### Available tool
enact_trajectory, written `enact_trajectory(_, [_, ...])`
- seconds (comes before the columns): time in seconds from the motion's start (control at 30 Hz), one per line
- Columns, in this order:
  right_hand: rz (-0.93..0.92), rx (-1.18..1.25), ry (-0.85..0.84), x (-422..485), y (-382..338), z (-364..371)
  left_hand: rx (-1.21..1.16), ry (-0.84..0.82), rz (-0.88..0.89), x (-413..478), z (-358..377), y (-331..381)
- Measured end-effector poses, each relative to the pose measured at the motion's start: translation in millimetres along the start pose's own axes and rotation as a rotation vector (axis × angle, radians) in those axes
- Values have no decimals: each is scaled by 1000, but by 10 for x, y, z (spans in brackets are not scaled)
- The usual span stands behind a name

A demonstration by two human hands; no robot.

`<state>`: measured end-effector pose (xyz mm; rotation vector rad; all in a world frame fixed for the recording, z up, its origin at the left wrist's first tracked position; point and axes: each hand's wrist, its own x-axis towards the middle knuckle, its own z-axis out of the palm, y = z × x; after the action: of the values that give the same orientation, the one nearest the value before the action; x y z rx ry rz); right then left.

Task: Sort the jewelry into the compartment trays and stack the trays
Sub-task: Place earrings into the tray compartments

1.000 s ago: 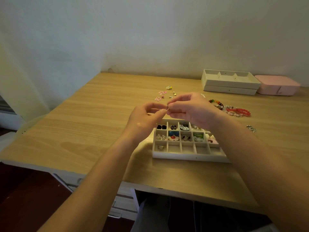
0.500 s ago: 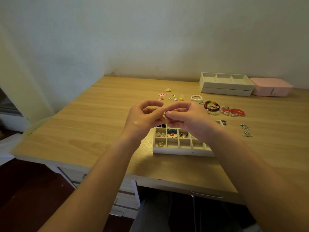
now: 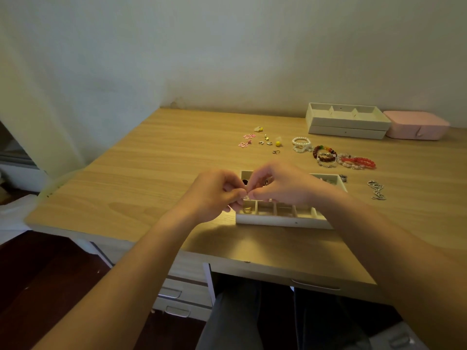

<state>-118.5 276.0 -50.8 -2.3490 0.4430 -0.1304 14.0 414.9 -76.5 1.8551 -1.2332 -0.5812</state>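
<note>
A white compartment tray (image 3: 283, 221) lies on the wooden desk near its front edge, and my hands hide most of it. My left hand (image 3: 214, 195) and my right hand (image 3: 280, 185) meet fingertip to fingertip just above the tray's near-left corner. Between them they pinch a tiny silvery jewelry piece (image 3: 246, 197), too small to identify. A gold ring (image 3: 247, 210) sits in the near-left compartment. Loose on the desk beyond are pink flower earrings (image 3: 246, 140), small studs (image 3: 269, 142), a pearl bracelet (image 3: 300, 144), bead bracelets (image 3: 326, 155), a red bracelet (image 3: 361, 162) and a silver chain (image 3: 377, 190).
Two stacked white trays (image 3: 346, 122) stand at the back right by the wall, with a pink box (image 3: 417, 125) to their right. White drawers (image 3: 182, 294) sit under the desk's front edge. A curtain (image 3: 38, 109) hangs at the left.
Both hands have come down closer to the tray's near-left corner, still pinching the small piece together. The camera has tilted, so the desk sits a little differently in view.
</note>
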Motion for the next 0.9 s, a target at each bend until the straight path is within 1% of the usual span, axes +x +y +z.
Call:
enact_trajectory(0.07, [-22, -84, -13, 34, 32, 28, 187, 34, 73, 28, -2, -53])
enact_trajectory(0.13, [-41, -124, -40, 47, 49, 52, 305, 54, 115, 46, 0, -96])
enact_trajectory(0.33, [-54, -173, -47, 47, 119, 119, 387, 38, 125, 29, 44, -142])
enact_trajectory(0.5, [-63, -209, -58, 63, 119, 144, 397, 38, 73, 28, 59, -111])
enact_trajectory(0.7, [5, -236, -62, 103, 73, 177, 349, 13, -24, 51, 85, -73])
enact_trajectory(0.9, [79, -231, -77, 142, 21, 181, 263, -29, -82, 99, 79, -49])
